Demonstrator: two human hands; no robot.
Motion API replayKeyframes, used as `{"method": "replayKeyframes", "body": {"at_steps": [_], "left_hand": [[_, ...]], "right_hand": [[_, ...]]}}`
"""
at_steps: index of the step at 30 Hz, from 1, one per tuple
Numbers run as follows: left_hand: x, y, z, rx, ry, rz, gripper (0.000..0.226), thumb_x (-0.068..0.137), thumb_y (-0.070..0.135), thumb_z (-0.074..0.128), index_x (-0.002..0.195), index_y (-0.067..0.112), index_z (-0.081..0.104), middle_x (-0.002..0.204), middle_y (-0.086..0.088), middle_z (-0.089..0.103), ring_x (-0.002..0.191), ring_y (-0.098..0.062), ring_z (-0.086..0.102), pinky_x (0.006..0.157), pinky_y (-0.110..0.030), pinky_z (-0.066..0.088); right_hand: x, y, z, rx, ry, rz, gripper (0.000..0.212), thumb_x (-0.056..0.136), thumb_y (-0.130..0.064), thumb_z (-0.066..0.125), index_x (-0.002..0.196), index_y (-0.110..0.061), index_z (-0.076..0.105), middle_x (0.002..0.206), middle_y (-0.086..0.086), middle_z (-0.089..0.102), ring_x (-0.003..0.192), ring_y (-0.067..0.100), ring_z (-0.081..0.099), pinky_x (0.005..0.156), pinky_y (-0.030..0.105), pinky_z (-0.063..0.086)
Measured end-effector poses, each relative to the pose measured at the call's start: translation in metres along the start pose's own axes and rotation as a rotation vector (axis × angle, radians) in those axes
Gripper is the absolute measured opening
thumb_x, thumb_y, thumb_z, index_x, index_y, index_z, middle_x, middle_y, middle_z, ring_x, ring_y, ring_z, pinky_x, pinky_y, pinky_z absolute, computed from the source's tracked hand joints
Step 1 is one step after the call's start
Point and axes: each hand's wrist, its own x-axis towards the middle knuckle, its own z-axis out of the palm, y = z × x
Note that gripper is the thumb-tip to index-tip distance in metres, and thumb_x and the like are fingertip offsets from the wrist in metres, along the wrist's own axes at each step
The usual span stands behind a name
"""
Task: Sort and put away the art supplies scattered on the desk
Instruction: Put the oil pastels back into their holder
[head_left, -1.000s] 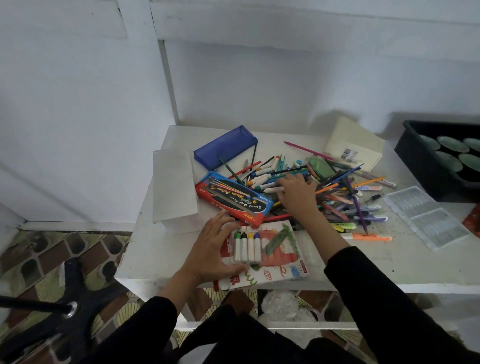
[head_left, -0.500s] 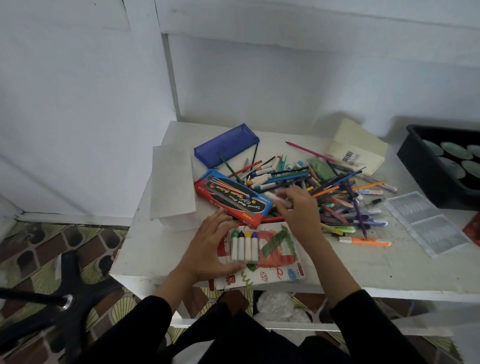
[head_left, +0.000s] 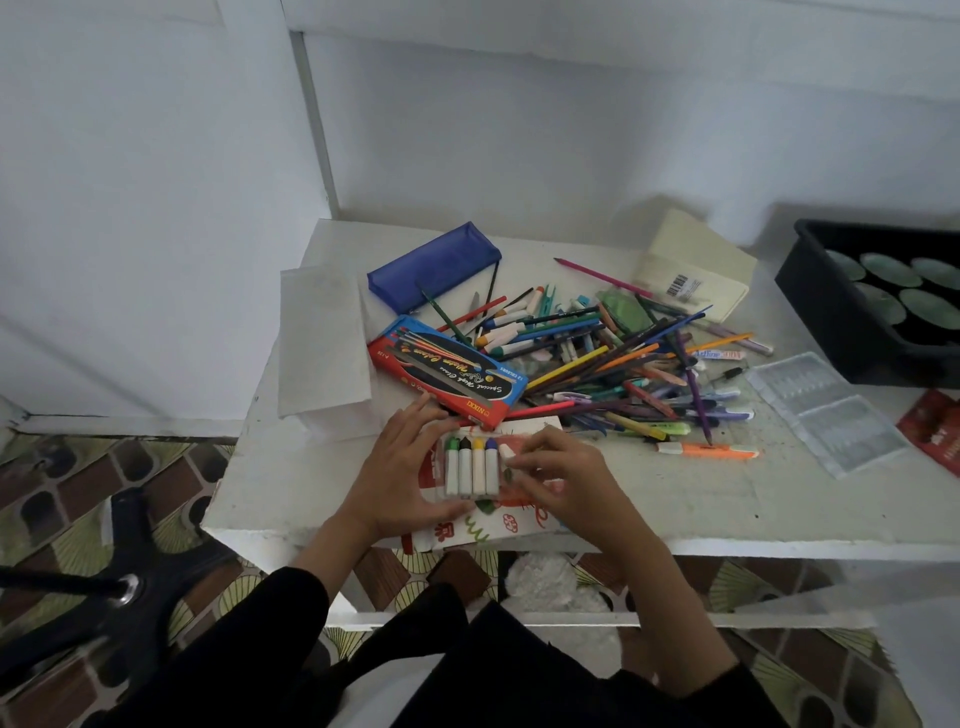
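Note:
A marker pack (head_left: 470, 527) lies at the desk's front edge with several white-barrelled markers (head_left: 471, 465) lined up in its clear tray. My left hand (head_left: 400, 473) rests flat on the pack's left side, fingers spread. My right hand (head_left: 558, 480) pinches a white marker (head_left: 506, 451) and holds it at the row's right end. Behind them a heap of pencils, pens and markers (head_left: 613, 358) covers the middle of the white desk (head_left: 291, 483). A red and blue Nikki colour box (head_left: 447, 379) lies just beyond my left hand.
A blue pencil pouch (head_left: 434, 265) sits at the back left, a cream notebook (head_left: 693, 265) at the back right. A white paper (head_left: 322, 340) lies left. A clear plastic tray (head_left: 826, 418), a red packet (head_left: 935, 436) and a black bin (head_left: 852, 312) are right. A chair base (head_left: 104, 597) stands lower left.
My right hand drew back from the heap with a white marker and brought it down to the row in the pack. My left hand stayed on the pack.

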Motion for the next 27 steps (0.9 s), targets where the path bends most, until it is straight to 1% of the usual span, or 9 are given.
{"method": "replayKeyframes", "body": {"at_steps": [3,7,11,12,15,17,20,23,27], "left_hand": [[0.0,0.0,0.0,0.021,0.001,0.003,0.087,0.067,0.072,0.061,0.135,0.021,0.044,0.146,0.0,0.036,0.143,-0.008,0.009,0.114,-0.034,0.015],[0.0,0.002,0.0,0.04,-0.002,0.012,0.087,0.067,0.07,0.061,0.135,0.019,0.044,0.146,-0.001,0.037,0.143,-0.011,0.012,0.114,-0.037,0.018],[-0.001,0.002,0.0,0.034,-0.01,0.007,0.087,0.068,0.069,0.063,0.136,0.019,0.043,0.146,0.0,0.037,0.144,-0.011,0.012,0.116,-0.038,0.017],[-0.001,0.002,-0.001,0.036,-0.008,0.01,0.086,0.068,0.068,0.064,0.136,0.019,0.043,0.146,0.001,0.037,0.144,-0.011,0.012,0.116,-0.038,0.018],[-0.002,0.002,-0.001,0.037,-0.003,0.009,0.085,0.068,0.068,0.064,0.135,0.021,0.044,0.145,0.003,0.038,0.144,-0.011,0.013,0.115,-0.035,0.017],[-0.002,0.002,-0.001,0.025,0.003,0.007,0.085,0.068,0.069,0.063,0.135,0.021,0.044,0.145,0.003,0.038,0.144,-0.011,0.013,0.115,-0.034,0.016],[-0.002,0.002,-0.002,0.0,0.005,0.009,0.085,0.068,0.07,0.063,0.135,0.021,0.043,0.145,0.003,0.037,0.143,-0.011,0.015,0.115,-0.037,0.02],[-0.002,0.0,-0.002,-0.015,-0.005,-0.002,0.085,0.068,0.072,0.061,0.136,0.024,0.041,0.147,0.004,0.035,0.143,-0.012,0.014,0.115,-0.041,0.023],[-0.002,-0.001,-0.002,-0.02,-0.022,-0.005,0.085,0.069,0.071,0.062,0.137,0.026,0.038,0.149,0.004,0.032,0.144,-0.01,0.012,0.115,-0.043,0.022]], "right_hand": [[-0.004,0.0,0.006,-0.016,-0.053,-0.015,0.021,0.076,-0.005,0.074,0.097,-0.005,0.073,0.099,0.002,0.06,0.087,0.008,0.056,0.077,0.002,0.042],[-0.002,0.0,0.012,-0.054,-0.064,-0.004,0.021,0.074,-0.006,0.075,0.096,-0.006,0.073,0.102,0.005,0.063,0.092,0.008,0.055,0.079,0.002,0.04],[0.002,-0.001,0.015,-0.073,-0.019,0.081,0.017,0.072,-0.007,0.076,0.088,-0.008,0.074,0.099,0.002,0.062,0.093,0.015,0.055,0.08,0.026,0.048],[0.002,-0.002,0.015,-0.093,-0.019,0.096,0.015,0.072,-0.009,0.077,0.087,-0.01,0.074,0.097,0.001,0.062,0.094,0.017,0.054,0.081,0.03,0.047],[0.007,-0.007,0.008,-0.169,-0.062,0.106,0.014,0.078,-0.025,0.073,0.089,-0.017,0.075,0.096,-0.004,0.063,0.096,0.015,0.049,0.08,0.029,0.041],[0.014,-0.01,-0.001,-0.209,-0.089,0.12,0.021,0.082,-0.036,0.066,0.093,-0.02,0.074,0.098,-0.007,0.063,0.098,0.011,0.046,0.082,0.03,0.04],[0.037,-0.007,-0.016,-0.263,-0.061,0.142,0.029,0.086,-0.04,0.056,0.098,-0.018,0.071,0.1,-0.006,0.062,0.099,0.011,0.046,0.086,0.03,0.04],[0.074,0.006,-0.027,-0.314,0.051,0.145,0.029,0.09,-0.034,0.055,0.099,-0.012,0.071,0.097,0.001,0.064,0.095,0.015,0.048,0.079,0.027,0.039],[0.122,0.027,-0.027,-0.413,0.025,0.197,0.019,0.09,-0.019,0.057,0.104,-0.014,0.069,0.103,0.007,0.06,0.106,0.025,0.048,0.085,0.039,0.046]]}}
